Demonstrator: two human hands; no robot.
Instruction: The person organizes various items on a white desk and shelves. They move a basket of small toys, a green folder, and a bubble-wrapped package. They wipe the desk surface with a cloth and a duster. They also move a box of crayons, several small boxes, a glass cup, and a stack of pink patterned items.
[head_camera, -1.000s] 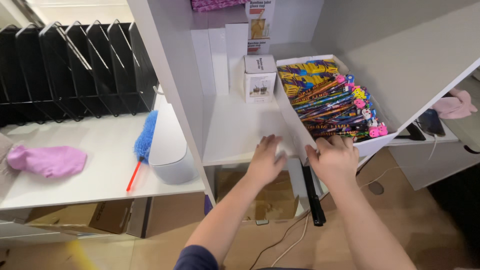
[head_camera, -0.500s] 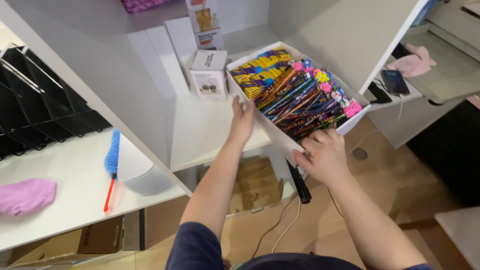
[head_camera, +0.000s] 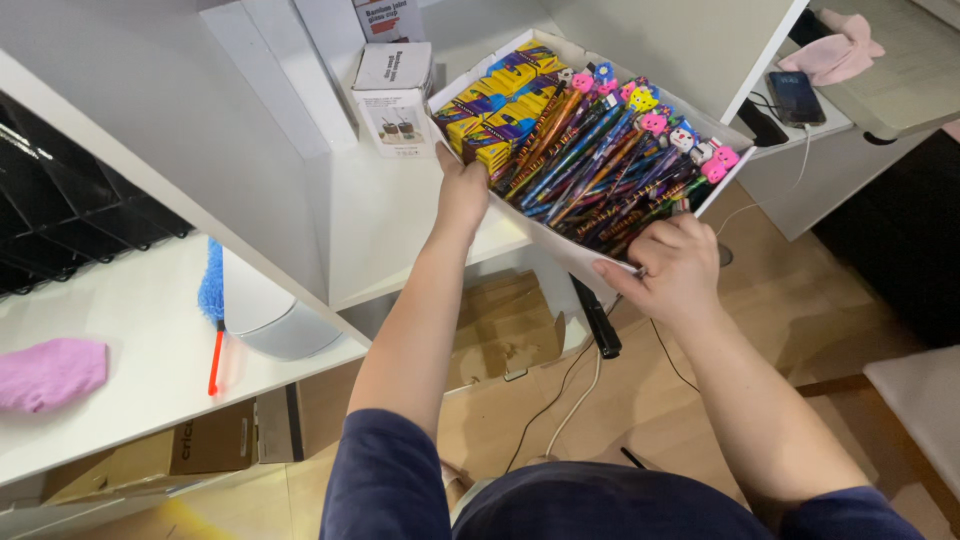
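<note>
A white cardboard box (head_camera: 560, 247) full of colourful pencils with eraser toppers (head_camera: 610, 160) and several small yellow-and-purple packs (head_camera: 495, 105) is held tilted over the white shelf's front edge. My left hand (head_camera: 462, 190) grips the box's left wall. At the near right corner my right hand (head_camera: 672, 268) holds it, thumb on the rim. Both forearms reach up from dark blue sleeves.
A small white carton (head_camera: 394, 95) stands on the shelf (head_camera: 390, 215) beside the pencil box. At left are a blue duster with a red handle (head_camera: 212, 300), a pink cloth (head_camera: 50, 372) and black file racks (head_camera: 70, 215). A phone (head_camera: 797, 96) lies on the desk at right; cables cross the wooden floor.
Both hands have moved from the shelf's front edge onto the pencil box and taken hold of it. The box has come forward and tilted off the shelf.
</note>
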